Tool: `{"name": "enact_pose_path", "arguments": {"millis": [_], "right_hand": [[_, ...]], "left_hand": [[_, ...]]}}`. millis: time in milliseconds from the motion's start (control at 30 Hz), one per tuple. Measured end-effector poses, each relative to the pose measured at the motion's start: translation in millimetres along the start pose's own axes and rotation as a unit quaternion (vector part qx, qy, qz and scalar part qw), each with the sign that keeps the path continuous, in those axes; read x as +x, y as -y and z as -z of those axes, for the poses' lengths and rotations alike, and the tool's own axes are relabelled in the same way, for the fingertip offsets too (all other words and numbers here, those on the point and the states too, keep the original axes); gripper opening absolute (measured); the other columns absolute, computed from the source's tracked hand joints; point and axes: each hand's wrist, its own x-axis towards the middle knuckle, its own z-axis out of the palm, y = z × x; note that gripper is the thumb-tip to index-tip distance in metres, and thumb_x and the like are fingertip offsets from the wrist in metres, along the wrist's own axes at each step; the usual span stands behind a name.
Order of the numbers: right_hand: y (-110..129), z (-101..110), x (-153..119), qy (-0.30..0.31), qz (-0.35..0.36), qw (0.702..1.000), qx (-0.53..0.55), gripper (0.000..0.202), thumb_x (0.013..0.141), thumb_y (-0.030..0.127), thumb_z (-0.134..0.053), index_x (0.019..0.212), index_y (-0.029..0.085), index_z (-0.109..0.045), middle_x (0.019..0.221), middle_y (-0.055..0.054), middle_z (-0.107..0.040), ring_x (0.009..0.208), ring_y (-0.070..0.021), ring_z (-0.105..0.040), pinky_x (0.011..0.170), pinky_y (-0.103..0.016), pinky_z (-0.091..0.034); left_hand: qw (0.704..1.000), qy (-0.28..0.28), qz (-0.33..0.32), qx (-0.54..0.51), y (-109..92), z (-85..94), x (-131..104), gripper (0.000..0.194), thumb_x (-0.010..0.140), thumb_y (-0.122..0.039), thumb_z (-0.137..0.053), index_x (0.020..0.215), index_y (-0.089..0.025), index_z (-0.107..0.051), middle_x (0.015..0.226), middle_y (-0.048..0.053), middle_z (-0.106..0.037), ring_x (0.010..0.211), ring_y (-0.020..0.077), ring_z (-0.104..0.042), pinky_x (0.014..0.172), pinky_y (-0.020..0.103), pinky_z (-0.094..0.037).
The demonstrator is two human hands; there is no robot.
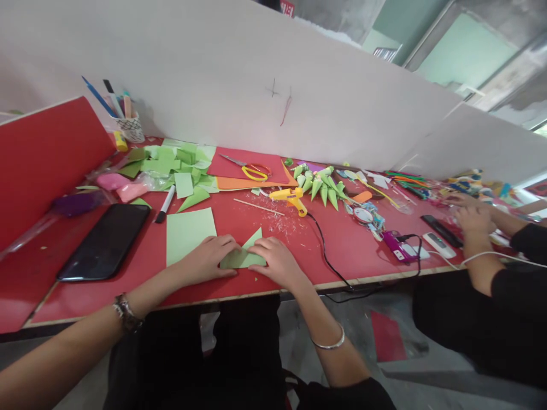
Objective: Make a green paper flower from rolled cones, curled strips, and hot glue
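Observation:
Near the front edge of the red table, a small piece of light green paper, folded to a point at the top, lies between my hands. My left hand has its bent fingers and thumb on the paper's left end. On the right end, the fingers and thumb of my right hand grip the same piece. A larger light green sheet lies flat behind my left hand. Beyond my right hand rests a yellow glue gun with a black cord, and a thin wooden stick lies beside it.
A black phone and a marker lie left. Green paper pieces, scissors and pointed green paper cones line the back. A purple power adapter sits right, near a co-worker's hands. A white partition rises behind.

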Motion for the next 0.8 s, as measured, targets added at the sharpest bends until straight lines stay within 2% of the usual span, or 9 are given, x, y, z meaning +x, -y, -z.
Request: {"name": "enact_pose_path", "arguments": {"millis": [100,167,233,367,467,567,633,700,800], "right_hand": [[-2.6,-2.4,0.2,-0.025,0.048,0.996,-0.076,0.021,0.086,0.033,-0.046,0.092,0.020,-0.060,0.086,-0.004,-0.060,0.082,-0.0160,-0.052,0.096,-0.038,-0.028],[-2.1,-2.3,0.5,-0.053,0.063,0.990,-0.112,0.023,0.089,0.023,-0.038,0.082,0.019,-0.060,0.075,-0.002,-0.059,0.075,-0.0139,-0.052,0.099,-0.040,-0.022],[-0.1,1.7,2.9,-0.082,0.059,0.988,-0.116,0.026,0.089,0.018,-0.036,0.076,0.017,-0.058,0.069,-0.002,-0.058,0.071,-0.0138,-0.051,0.096,-0.037,-0.026],[4.4,23.0,12.0,-0.136,0.014,0.990,-0.030,0.023,0.089,0.024,-0.038,0.077,0.016,-0.056,0.071,-0.004,-0.059,0.071,-0.0156,-0.051,0.072,-0.027,-0.037],[6.0,42.5,16.7,-0.153,0.009,0.987,0.053,0.022,0.089,0.027,-0.038,0.079,0.017,-0.056,0.070,-0.003,-0.058,0.068,-0.0141,-0.050,0.067,-0.025,-0.036],[4.5,56.4,16.4,-0.166,-0.001,0.980,0.110,0.022,0.089,0.028,-0.039,0.076,0.018,-0.055,0.068,-0.001,-0.057,0.067,-0.0126,-0.050,0.066,-0.023,-0.035],[1.3,61.9,14.3,-0.177,-0.016,0.974,0.140,0.022,0.088,0.029,-0.041,0.074,0.018,-0.054,0.069,0.000,-0.057,0.066,-0.0116,-0.050,0.065,-0.022,-0.035],[-2.5,64.9,12.2,-0.194,-0.038,0.966,0.169,0.021,0.087,0.028,-0.042,0.072,0.018,-0.053,0.068,0.000,-0.056,0.064,-0.0101,-0.050,0.062,-0.021,-0.035],[-4.1,64.9,13.1,-0.236,-0.076,0.946,0.207,0.021,0.086,0.028,-0.042,0.071,0.017,-0.051,0.065,0.002,-0.053,0.056,-0.0082,-0.045,0.051,-0.019,-0.031]], "left_hand": [[0.997,-0.011,-0.046,0.062,-3.0,4.1,6.9,0.024,0.078,-0.030,-0.053,0.100,-0.020,-0.053,0.099,0.004,-0.058,0.087,0.0180,-0.054,0.083,0.033,-0.033],[0.990,-0.039,-0.087,0.108,-8.4,7.8,11.1,0.014,0.081,-0.022,-0.048,0.094,-0.020,-0.055,0.092,0.002,-0.060,0.082,0.0158,-0.056,0.084,0.033,-0.031],[0.979,-0.082,-0.109,0.151,-17.0,12.8,16.5,0.012,0.082,-0.017,-0.044,0.085,-0.019,-0.055,0.081,0.000,-0.061,0.075,0.0140,-0.056,0.084,0.033,-0.032],[0.962,-0.154,-0.090,0.207,-34.5,27.2,30.5,0.016,0.082,-0.017,-0.041,0.071,-0.016,-0.053,0.067,0.001,-0.060,0.061,0.0134,-0.053,0.072,0.031,-0.035],[0.933,-0.225,-0.100,0.261,-37.9,38.4,36.9,0.022,0.081,-0.015,-0.039,0.062,-0.017,-0.050,0.052,-0.002,-0.054,0.047,0.0107,-0.046,0.060,0.027,-0.033],[0.908,-0.278,-0.105,0.295,-29.4,48.5,33.7,0.022,0.077,-0.014,-0.041,0.057,-0.017,-0.050,0.042,-0.004,-0.048,0.040,0.0089,-0.040,0.054,0.024,-0.031],[0.903,-0.292,-0.093,0.301,-19.0,55.6,26.9,0.021,0.074,-0.014,-0.042,0.056,-0.018,-0.051,0.041,-0.004,-0.047,0.040,0.0087,-0.039,0.052,0.024,-0.030],[0.913,-0.282,-0.058,0.289,-8.4,62.7,19.0,0.021,0.073,-0.015,-0.042,0.055,-0.018,-0.052,0.040,-0.004,-0.047,0.040,0.0089,-0.039,0.051,0.024,-0.030],[0.940,-0.290,0.072,0.164,-0.1,69.3,11.3,0.021,0.074,-0.019,-0.042,0.056,-0.018,-0.054,0.043,-0.003,-0.049,0.042,0.0095,-0.042,0.048,0.023,-0.030]]}}
